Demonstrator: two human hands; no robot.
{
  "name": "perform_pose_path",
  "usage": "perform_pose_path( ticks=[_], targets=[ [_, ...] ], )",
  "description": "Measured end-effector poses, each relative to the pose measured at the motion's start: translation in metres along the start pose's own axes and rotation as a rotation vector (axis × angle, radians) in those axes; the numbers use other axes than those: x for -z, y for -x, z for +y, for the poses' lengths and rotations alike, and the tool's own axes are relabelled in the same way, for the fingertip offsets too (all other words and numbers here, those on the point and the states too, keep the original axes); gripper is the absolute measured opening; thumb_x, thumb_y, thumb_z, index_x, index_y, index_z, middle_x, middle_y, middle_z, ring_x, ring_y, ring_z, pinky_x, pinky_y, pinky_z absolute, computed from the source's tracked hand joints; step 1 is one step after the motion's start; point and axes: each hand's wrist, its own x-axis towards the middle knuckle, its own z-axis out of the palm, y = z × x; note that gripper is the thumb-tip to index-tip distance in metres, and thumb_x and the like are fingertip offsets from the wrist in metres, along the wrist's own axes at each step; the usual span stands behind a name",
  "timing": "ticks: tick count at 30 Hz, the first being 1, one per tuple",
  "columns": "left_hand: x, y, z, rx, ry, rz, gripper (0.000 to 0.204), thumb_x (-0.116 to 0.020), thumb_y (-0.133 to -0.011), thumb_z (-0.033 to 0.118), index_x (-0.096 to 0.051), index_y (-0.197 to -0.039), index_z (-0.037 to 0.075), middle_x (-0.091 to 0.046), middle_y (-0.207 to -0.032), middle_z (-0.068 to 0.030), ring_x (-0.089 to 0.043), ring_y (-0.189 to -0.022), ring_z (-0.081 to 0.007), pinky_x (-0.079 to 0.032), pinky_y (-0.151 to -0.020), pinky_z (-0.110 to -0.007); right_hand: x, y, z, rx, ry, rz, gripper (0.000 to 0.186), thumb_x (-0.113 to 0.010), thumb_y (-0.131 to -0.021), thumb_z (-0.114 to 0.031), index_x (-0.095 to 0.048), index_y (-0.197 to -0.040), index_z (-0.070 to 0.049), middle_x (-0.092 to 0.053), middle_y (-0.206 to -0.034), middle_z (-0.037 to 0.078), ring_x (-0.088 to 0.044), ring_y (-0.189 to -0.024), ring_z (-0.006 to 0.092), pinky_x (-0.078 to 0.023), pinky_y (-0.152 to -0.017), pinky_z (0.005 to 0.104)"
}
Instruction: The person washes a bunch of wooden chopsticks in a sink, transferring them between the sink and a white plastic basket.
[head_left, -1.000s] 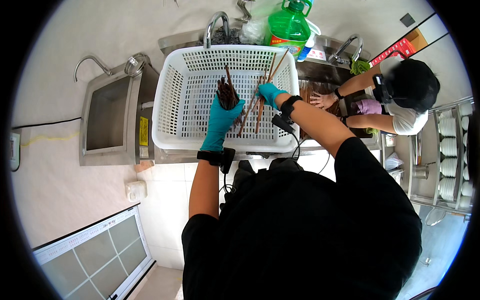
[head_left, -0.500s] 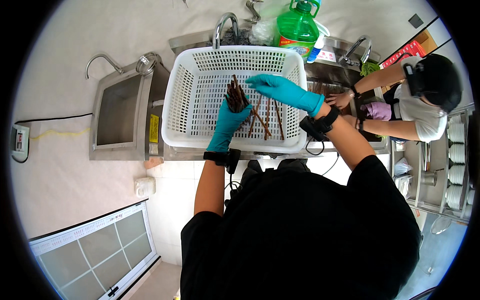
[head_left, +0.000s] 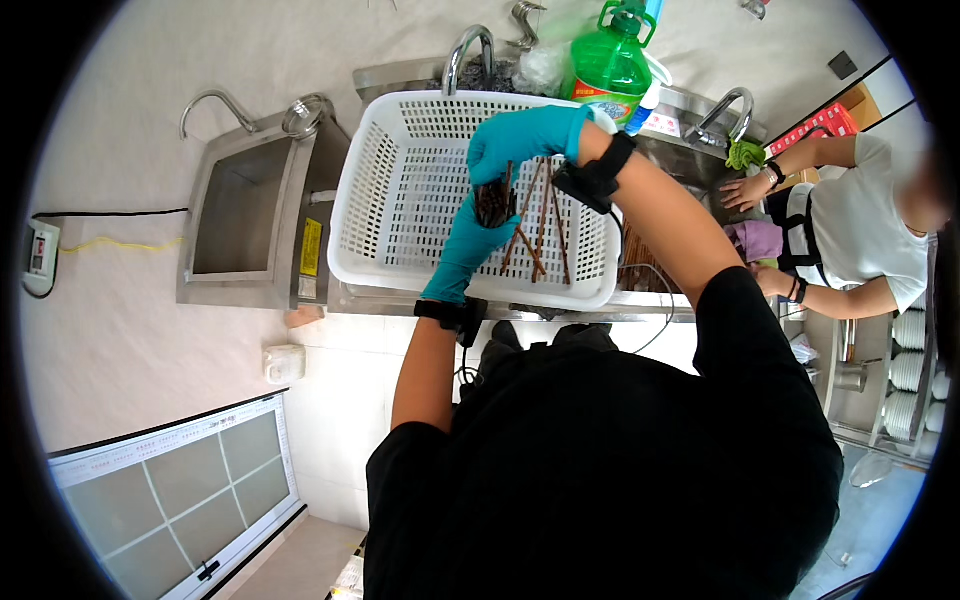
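Gripping bundled sticks [head_left: 494, 207], left fingers [head_left: 466, 212] and right fingers [head_left: 484, 162], white basket [head_left: 412, 178] beneath, loose sticks [head_left: 542, 220] inside

Kitchen, washing-up area, restaurant or canteen type by the look of it. Metal sinks [head_left: 238, 205] are set to the left of the left hand [head_left: 478, 238] and to the right of the right hand [head_left: 500, 142], each served by a curved tap [head_left: 236, 111]. A big green jug [head_left: 610, 65], apparently cleaning liquid, is stood beyond the right hand. White plates [head_left: 907, 365] are stacked on metal shelves [head_left: 862, 408], far right of both hands. Pale floor tiles [head_left: 345, 385] are laid nearer the body.
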Motion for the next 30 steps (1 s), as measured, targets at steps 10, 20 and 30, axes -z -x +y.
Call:
perform_pose_path(
  ticks=[10,20,30],
  targets=[
    [-0.007,-0.001,0.010,-0.076,0.097,0.157,0.069,-0.074,-0.073,0.017,-0.034,-0.127,0.004,-0.052,-0.114,-0.0109,-0.056,-0.100,-0.0205,-0.050,-0.081,-0.032,0.006,-0.015,-0.011,0.062,0.289,-0.019,0.020,-0.060,-0.074,-0.018,-0.066,-0.085,-0.003,-0.064,-0.075,0.011,-0.056,-0.063,0.0170,-0.046,-0.062,0.0309],
    [0.016,0.001,-0.001,0.038,0.144,0.209,0.069,-0.075,-0.072,0.016,-0.034,-0.126,0.003,-0.051,-0.114,-0.0135,-0.055,-0.101,-0.0223,-0.053,-0.079,-0.032,0.024,-0.004,-0.033,0.044,0.137,0.481,0.025,-0.053,-0.088,-0.026,-0.064,-0.094,-0.005,-0.065,-0.080,0.007,-0.061,-0.066,0.0136,-0.050,-0.065,0.0272],
    [0.031,0.013,0.003,0.070,0.226,0.281,0.044,-0.075,-0.074,0.018,-0.053,-0.108,0.001,-0.060,-0.101,-0.0095,-0.061,-0.088,-0.0187,-0.055,-0.074,-0.030,0.039,0.122,-0.034,-0.007,0.006,1.242,0.022,-0.052,-0.090,-0.023,-0.063,-0.099,-0.006,-0.063,-0.073,0.012,-0.063,-0.067,0.0193,-0.050,-0.061,0.0286]
  ],
)
